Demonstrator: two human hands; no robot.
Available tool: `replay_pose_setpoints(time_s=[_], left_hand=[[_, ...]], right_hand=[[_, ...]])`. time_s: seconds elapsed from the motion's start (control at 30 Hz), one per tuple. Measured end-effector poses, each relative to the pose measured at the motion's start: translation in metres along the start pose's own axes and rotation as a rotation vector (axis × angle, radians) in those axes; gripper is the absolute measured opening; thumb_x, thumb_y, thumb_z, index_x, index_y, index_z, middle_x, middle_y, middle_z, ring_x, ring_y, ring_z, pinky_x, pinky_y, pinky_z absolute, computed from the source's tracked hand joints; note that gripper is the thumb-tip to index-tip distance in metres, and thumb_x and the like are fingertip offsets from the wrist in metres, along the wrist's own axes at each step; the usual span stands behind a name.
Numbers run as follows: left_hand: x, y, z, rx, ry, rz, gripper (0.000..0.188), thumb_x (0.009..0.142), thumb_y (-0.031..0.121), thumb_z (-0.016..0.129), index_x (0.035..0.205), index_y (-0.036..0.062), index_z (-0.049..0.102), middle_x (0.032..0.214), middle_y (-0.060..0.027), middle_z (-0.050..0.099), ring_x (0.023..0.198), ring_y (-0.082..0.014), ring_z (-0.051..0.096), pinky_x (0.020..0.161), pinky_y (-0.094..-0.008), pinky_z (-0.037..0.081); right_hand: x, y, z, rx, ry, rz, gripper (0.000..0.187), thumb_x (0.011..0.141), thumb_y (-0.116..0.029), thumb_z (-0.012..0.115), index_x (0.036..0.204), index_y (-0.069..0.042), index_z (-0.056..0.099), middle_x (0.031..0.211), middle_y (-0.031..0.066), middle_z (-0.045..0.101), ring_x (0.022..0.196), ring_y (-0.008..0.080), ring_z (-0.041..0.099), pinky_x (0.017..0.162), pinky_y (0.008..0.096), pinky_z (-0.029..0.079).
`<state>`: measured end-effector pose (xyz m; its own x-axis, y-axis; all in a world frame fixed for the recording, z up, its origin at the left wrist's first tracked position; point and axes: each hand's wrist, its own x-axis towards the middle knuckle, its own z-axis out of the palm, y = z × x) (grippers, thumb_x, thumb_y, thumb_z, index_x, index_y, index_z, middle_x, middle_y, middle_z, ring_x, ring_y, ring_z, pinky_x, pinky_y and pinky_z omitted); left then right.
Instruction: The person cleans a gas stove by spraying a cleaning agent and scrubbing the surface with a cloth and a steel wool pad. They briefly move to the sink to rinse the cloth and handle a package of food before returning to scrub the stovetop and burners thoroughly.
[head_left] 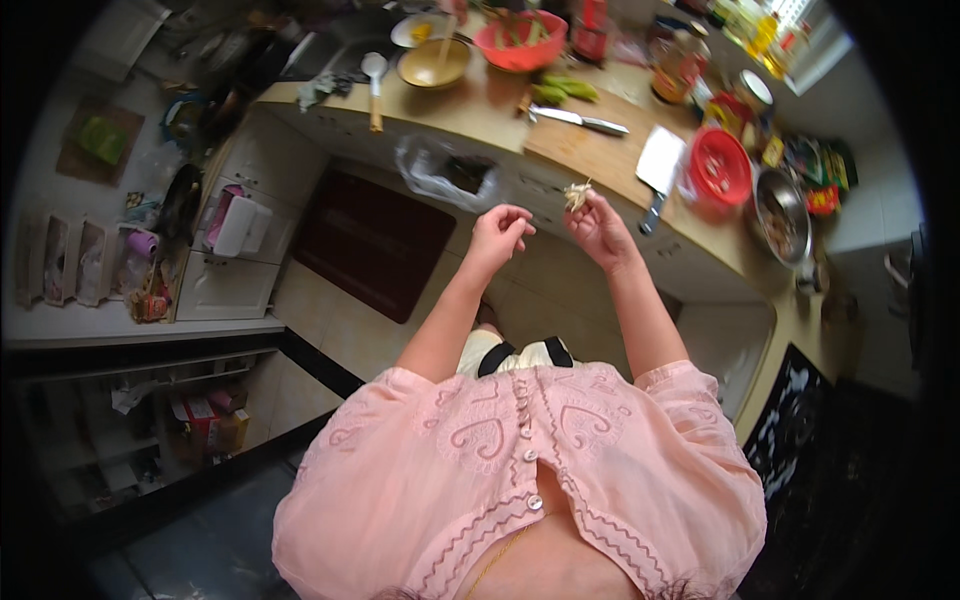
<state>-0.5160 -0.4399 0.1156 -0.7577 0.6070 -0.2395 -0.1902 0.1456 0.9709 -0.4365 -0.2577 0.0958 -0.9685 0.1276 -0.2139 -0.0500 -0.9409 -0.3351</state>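
Note:
Between the thumb and fingertips of my right hand (605, 236) is a small clump of pale stringy pieces (577, 196), held up just in front of the counter's edge. My left hand (498, 238) hovers to its left, apart from it, with fingers curled in; whatever they may hold is hidden. A clear plastic bag (425, 172) with dark contents hangs at the counter front, just beyond my left hand. Past my right hand lies a wooden cutting board (590, 150), bearing a knife (580, 121), green peppers (566, 88) and a cleaver (661, 160).
Along the counter stand a yellow bowl (434, 66), a red basin (520, 45), a white-headed spoon (375, 90), a red bowl (720, 166) and a steel pan (782, 215). Bottles and jars (682, 62) crowd the back. A dark red mat (370, 238) covers floor at left.

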Motion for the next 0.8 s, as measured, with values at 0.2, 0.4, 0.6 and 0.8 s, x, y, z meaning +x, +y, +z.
replay_pose_setpoints(time_s=[0.2,0.4,0.6,0.8], left_hand=[[0.015,0.021,-0.127,0.019,0.178,0.009,0.011,0.084,0.008,0.05,0.092,0.0023,0.056,0.076,-0.0039,0.062,0.052,-0.0038,0.05,0.042,-0.0166,0.036],[0.026,0.026,-0.199,-0.055,0.251,-0.035,0.013,0.084,0.008,0.05,0.094,0.0024,0.056,0.079,-0.0055,0.062,0.055,-0.004,0.05,0.042,-0.0151,0.035],[0.048,0.014,-0.246,-0.103,0.269,-0.041,0.013,0.084,0.008,0.052,0.095,0.002,0.056,0.08,-0.0065,0.062,0.056,-0.0032,0.05,0.043,-0.0147,0.036],[0.106,0.026,-0.282,-0.022,0.247,-0.074,0.012,0.084,0.006,0.049,0.094,0.0019,0.056,0.079,-0.005,0.062,0.054,-0.0032,0.049,0.043,-0.0152,0.035]], right_hand=[[0.118,0.086,0.021,0.01,0.143,0.127,0.009,0.085,-0.014,0.053,0.086,-0.005,0.052,0.079,0.0026,0.059,0.071,0.0118,0.054,0.069,0.0266,0.046],[0.193,0.132,0.012,-0.051,0.386,0.182,0.007,0.083,-0.014,0.055,0.086,-0.007,0.054,0.077,0.0016,0.059,0.067,0.0109,0.055,0.061,0.0242,0.047],[0.237,0.146,-0.025,-0.155,0.724,0.233,0.009,0.081,-0.013,0.06,0.079,-0.005,0.056,0.065,0.0012,0.056,0.057,0.0115,0.054,0.055,0.02,0.045],[0.27,0.148,-0.073,-0.348,0.973,0.331,0.013,0.083,-0.018,0.059,0.078,-0.006,0.057,0.069,0.002,0.059,0.063,0.0118,0.057,0.053,0.0224,0.048]])
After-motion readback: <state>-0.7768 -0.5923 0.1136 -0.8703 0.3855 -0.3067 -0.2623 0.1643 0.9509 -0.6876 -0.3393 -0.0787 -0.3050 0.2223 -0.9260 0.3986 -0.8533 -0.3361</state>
